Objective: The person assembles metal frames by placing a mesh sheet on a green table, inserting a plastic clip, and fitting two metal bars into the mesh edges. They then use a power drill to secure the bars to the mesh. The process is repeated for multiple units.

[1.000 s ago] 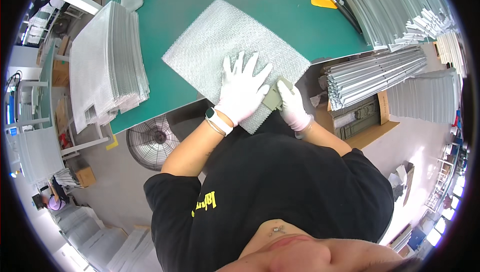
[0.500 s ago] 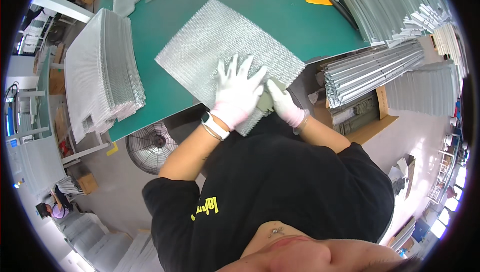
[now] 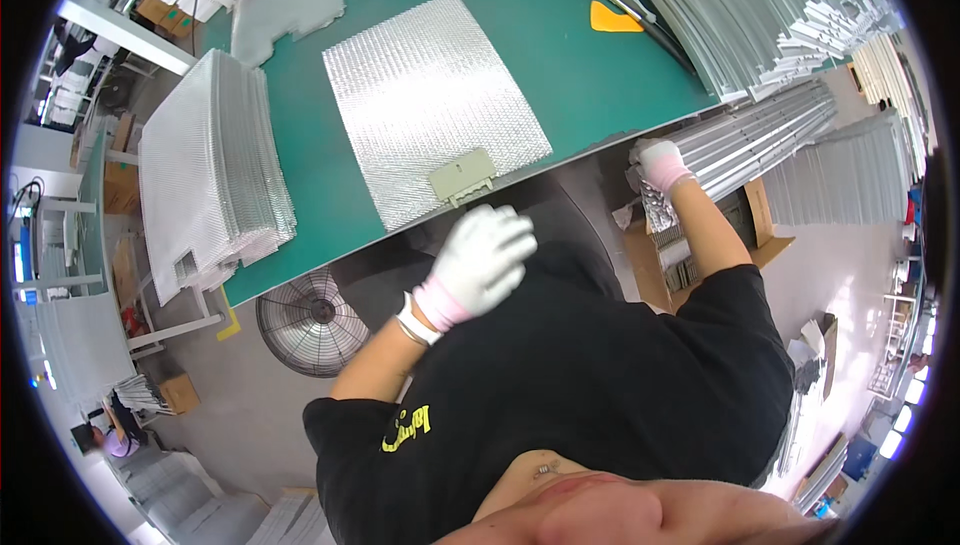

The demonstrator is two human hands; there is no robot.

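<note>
On the green table lies a silver honeycomb-textured sheet (image 3: 425,95), turned at a slant. A small grey-green plate with tabs (image 3: 463,176) rests on its near edge. My left hand (image 3: 485,257), in a white glove with a pink cuff, hovers between the table edge and my body. Its fingers are loosely stretched and nothing is in them. Farther right, my right hand (image 3: 660,163), gloved the same way, is curled over the left ends of a bundle of long silver metal strips (image 3: 755,140). Its fingertips are partly hidden against the strips.
Stacked mesh sheets (image 3: 205,175) stand at the table's left, long silver strips (image 3: 750,5) at the far right. A black-handled tool (image 3: 650,20) lies beside an orange piece (image 3: 614,18). Below are a floor fan (image 3: 320,315) and an open cardboard box (image 3: 650,270).
Both hands have left the sheet and plate; the left drew back toward my body, the right reached out to the strip bundle. The sheet has turned, and the plate is uncovered.
</note>
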